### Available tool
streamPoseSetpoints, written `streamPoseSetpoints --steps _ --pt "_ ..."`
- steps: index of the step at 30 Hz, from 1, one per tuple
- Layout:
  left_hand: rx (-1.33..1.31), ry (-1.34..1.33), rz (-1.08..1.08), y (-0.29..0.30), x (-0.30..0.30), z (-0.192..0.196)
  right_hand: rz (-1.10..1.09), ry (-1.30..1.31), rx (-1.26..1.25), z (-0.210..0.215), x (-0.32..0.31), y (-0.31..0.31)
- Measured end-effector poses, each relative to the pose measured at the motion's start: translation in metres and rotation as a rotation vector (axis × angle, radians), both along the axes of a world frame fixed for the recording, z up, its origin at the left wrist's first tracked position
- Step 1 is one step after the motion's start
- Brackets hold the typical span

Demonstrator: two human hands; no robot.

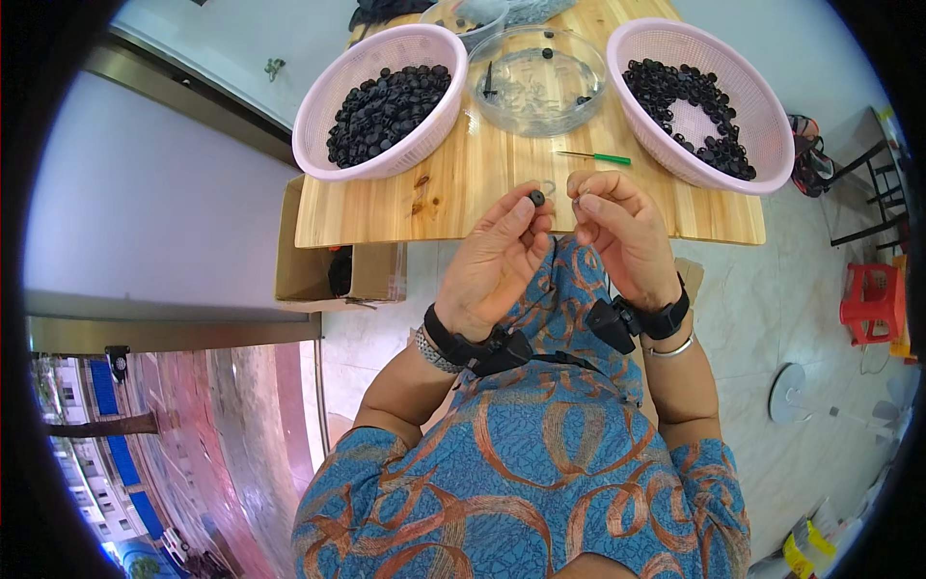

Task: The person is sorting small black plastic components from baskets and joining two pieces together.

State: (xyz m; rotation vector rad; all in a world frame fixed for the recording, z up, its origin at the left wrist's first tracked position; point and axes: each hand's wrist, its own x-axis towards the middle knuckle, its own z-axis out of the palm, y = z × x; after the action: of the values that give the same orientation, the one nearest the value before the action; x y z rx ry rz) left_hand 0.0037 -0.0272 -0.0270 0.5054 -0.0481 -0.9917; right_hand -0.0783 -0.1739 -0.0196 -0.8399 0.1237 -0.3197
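Between the thumb and fingers of my left hand [503, 253] is a small round black plastic part [536, 198], held just over the table's near edge. Close beside it, my right hand [622, 227] is closed in a pinch; whatever sits between its fingertips is too small to name. A thin clear ring-like bit [549, 186] shows near the left fingertips. Beyond my hands lies a small screwdriver with a green handle [612, 159]. The left pink basket [318, 159] is heaped with black round parts [386, 116]; the right pink basket [762, 96] holds black ring-shaped parts [719, 154].
A clear round plastic tray [535, 124] with a few black pieces stands between the baskets on the wooden table [376, 212]. Behind it is a clear bowl [487, 19]. A cardboard box [376, 275] is under the table's left side. A red stool [871, 304] stands at right.
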Motion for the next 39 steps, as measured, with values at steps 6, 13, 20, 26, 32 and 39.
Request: streamPoseSetpoints --steps 6,13,20,26,32,39 --pt "0.052 -0.076 -0.018 -0.002 -0.006 0.003 0.006 -0.029 -0.017 -0.001 -0.001 0.003" --pt "0.050 -0.158 0.002 0.000 -0.008 0.005 -0.100 0.028 -0.402 0.006 -0.009 0.006" --pt "0.049 -0.288 0.064 0.003 -0.012 0.003 -0.303 -0.129 -1.044 0.024 -0.012 0.011" --pt "0.072 -0.393 0.091 0.006 -0.016 0.003 -0.402 -0.174 -1.310 0.029 -0.015 0.013" --pt "0.127 -0.455 0.125 0.005 -0.019 0.008 -0.461 -0.198 -1.522 0.037 -0.020 0.015" --pt "0.240 -0.660 0.123 0.006 -0.020 0.012 -0.345 -0.153 -1.524 0.045 -0.021 0.012"
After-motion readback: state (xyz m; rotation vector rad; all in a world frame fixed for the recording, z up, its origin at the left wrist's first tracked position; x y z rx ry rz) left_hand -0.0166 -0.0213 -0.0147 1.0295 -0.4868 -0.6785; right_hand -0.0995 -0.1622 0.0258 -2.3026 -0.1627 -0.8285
